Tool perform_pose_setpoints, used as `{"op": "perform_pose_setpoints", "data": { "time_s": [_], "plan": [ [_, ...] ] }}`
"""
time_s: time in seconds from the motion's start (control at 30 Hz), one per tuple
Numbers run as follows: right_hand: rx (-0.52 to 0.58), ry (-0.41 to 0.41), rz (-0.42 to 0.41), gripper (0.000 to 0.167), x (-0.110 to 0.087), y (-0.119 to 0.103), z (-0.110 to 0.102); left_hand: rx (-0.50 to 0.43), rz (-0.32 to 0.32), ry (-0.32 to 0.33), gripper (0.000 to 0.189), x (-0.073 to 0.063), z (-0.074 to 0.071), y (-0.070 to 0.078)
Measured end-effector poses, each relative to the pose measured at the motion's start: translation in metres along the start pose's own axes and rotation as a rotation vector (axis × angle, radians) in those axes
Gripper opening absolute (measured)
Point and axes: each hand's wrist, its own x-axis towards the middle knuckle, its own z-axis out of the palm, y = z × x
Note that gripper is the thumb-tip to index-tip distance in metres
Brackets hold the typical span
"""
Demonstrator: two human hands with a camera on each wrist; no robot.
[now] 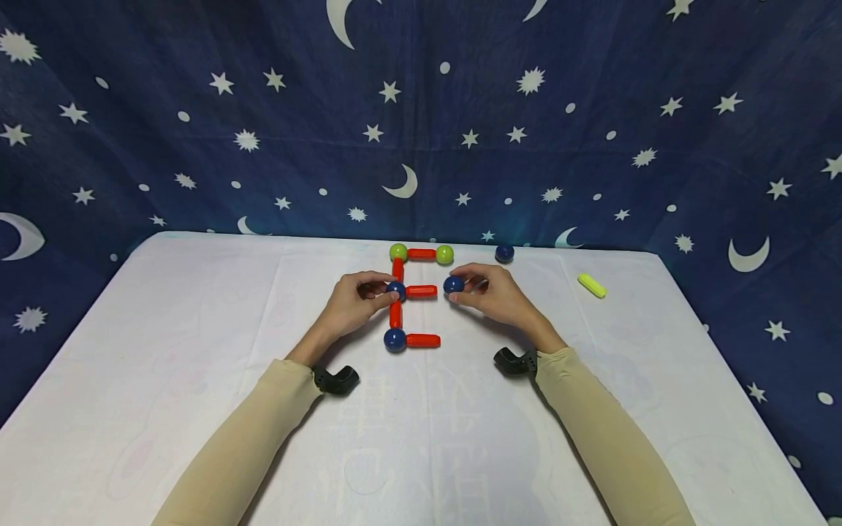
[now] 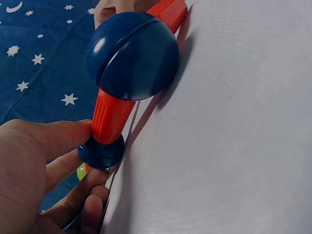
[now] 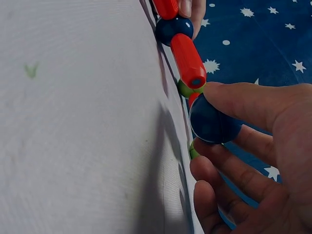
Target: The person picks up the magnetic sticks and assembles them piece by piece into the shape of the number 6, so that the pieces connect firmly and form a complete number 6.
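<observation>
On the white table lies a frame of red rods and balls. My left hand (image 1: pixel 358 301) pinches its middle blue ball (image 1: pixel 396 290) between thumb and fingers. From that ball a red rod (image 1: pixel 422 291) points right, its end free. My right hand (image 1: pixel 493 294) grips a loose blue ball (image 1: pixel 453 285) by thumb and fingertips, a short gap from the rod's end; the right wrist view shows the same ball (image 3: pixel 214 119) close to the rod's tip (image 3: pixel 195 78). A lower blue ball (image 1: pixel 395 340) carries another red rod (image 1: pixel 423 341). Two green balls (image 1: pixel 444 254) join the top rod (image 1: pixel 422 254).
Another blue ball (image 1: pixel 504 253) sits near the table's back edge. A yellow-green rod (image 1: pixel 592 286) lies farther right. Behind the table (image 1: pixel 164 329) hangs a dark blue cloth (image 1: pixel 447 183) with moons and stars. A black device (image 1: pixel 337 380) is strapped at my left wrist.
</observation>
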Motion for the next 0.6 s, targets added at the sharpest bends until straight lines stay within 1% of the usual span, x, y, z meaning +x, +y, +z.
{"op": "perform_pose_setpoints", "data": {
  "time_s": [0.6],
  "plan": [
    [-0.026, -0.019, 0.018, 0.04, 0.0008, -0.0016, 0.0076, 0.015, -0.008, -0.003, 0.029, 0.001, -0.0003, -0.0021]
  ]
}}
